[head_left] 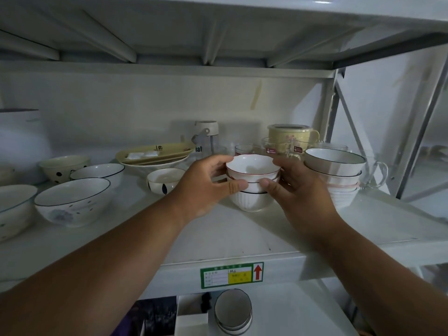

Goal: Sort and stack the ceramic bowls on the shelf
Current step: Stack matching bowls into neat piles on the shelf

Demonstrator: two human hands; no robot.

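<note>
**Both hands on the centre bowl stack, middle shelf**

Head view. The white metal shelf (242, 229) carries crockery across its full width. At its centre stands a stack of small bowls (253, 187): a ribbed white bowl (252, 202) at the bottom, a dark-rimmed bowl above it, and a red-rimmed white bowl (253, 167) with a scalloped edge on top.

The left hand (206, 187) grasps the left side of the stack, fingers curled round the far side of the top bowl's rim and thumb pressed on the near side at the dark-rimmed bowl. The right hand (300, 187) grasps the right side in the same manner, thumb on the near face, fingers round the far rim. Whether the upper bowls are fully seated on the ribbed bowl or slightly raised cannot be told.

Just right of the stack, touching or nearly touching the right hand, is a second stack of wider bowls (335, 175), the upper ones dark-rimmed, a pink-rimmed one lower down. Beside it, at the far right, stands a clear glass mug (374, 172).

Left of the hands:
- a small bowl with dark leaf marks (163, 181), near the left wrist;
- a large floral bowl (72, 202) at the near left;
- a dark-rimmed bowl (98, 172) and a spotted bowl (64, 168) farther back.

Along the far wall are an oblong yellow dish (152, 152) resting in a white bowl, a water bottle (206, 139), glass cups (274, 146) and a yellow lidded container (291, 135).

The shelf's near edge bears a green label (231, 275) with a red arrow. Below it, on the lower shelf, stands a stack of plates (232, 314).
</note>
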